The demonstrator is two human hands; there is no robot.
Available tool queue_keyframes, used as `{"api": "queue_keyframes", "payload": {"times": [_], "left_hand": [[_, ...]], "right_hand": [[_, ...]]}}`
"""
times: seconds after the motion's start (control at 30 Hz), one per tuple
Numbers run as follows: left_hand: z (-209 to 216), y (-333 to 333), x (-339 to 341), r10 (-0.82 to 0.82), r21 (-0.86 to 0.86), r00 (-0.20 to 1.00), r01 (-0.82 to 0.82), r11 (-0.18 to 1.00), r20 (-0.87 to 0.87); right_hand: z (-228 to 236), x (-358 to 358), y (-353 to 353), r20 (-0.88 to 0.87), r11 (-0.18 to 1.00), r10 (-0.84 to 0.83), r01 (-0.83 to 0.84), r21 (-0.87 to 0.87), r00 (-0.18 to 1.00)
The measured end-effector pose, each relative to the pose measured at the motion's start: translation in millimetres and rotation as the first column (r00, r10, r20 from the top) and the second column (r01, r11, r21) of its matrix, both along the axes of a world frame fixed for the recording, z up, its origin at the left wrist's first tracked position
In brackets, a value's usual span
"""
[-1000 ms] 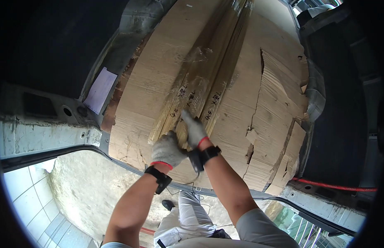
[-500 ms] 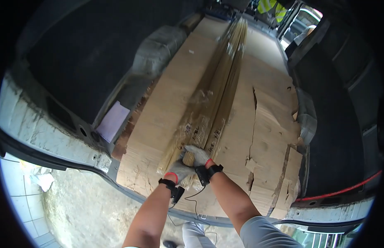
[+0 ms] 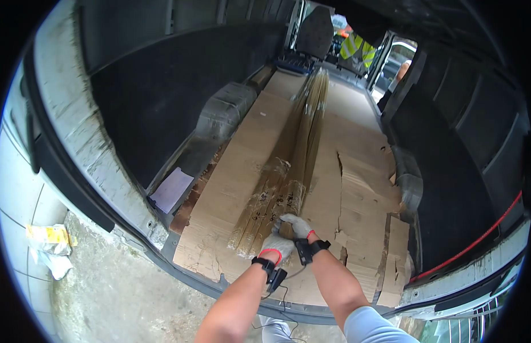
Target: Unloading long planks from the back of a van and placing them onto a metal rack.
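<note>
While long, brown, plastic-wrapped bundles [image 3: 297, 166] lie on flat tan cardboard [image 3: 234, 177], grey-gloved left hand [image 3: 278, 246] and right hand [image 3: 298, 224] curl snugly round one end, seemingly the gripping step, and moving likely needs both tight.

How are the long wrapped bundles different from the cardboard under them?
The bundles are long and narrow, but the cardboard is wide and flat. The bundles have shiny see-through wrapping; the cardboard is bare. The bundles have dark writing near the closer end; the cardboard has rips on its right side. Both are brownish.
</note>
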State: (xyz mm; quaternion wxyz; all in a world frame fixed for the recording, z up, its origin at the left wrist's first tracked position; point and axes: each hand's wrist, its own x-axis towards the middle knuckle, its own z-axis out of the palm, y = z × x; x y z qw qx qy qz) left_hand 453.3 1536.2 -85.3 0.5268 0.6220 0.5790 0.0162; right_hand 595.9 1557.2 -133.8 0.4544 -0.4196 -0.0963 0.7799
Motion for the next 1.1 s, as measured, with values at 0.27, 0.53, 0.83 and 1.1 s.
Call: {"api": "queue_keyframes", "payload": {"times": [0.27,0.53,0.83,1.1], "left_hand": [[-4,-12,-55,0.112,-0.316,0.979,-0.053,0.947,0.171],[-69,1,-72,0.218,-0.420,0.881,-0.024,0.907,0.420],[34,20,-66,-0.041,-0.086,0.977,0.060,0.995,0.211],[192,-52,17,0.253,-0.462,0.803,0.031,0.886,0.540]], "right_hand": [[-52,-54,-24,-0.112,0.963,-0.045,0.014,-0.268,0.993],[-91,-46,-27,0.057,0.990,0.111,-0.105,-0.098,0.992],[37,-57,27,-0.130,0.995,-0.061,0.071,0.073,0.990],[225,39,-40,-0.008,0.988,-0.072,0.070,-0.136,0.997]]}}
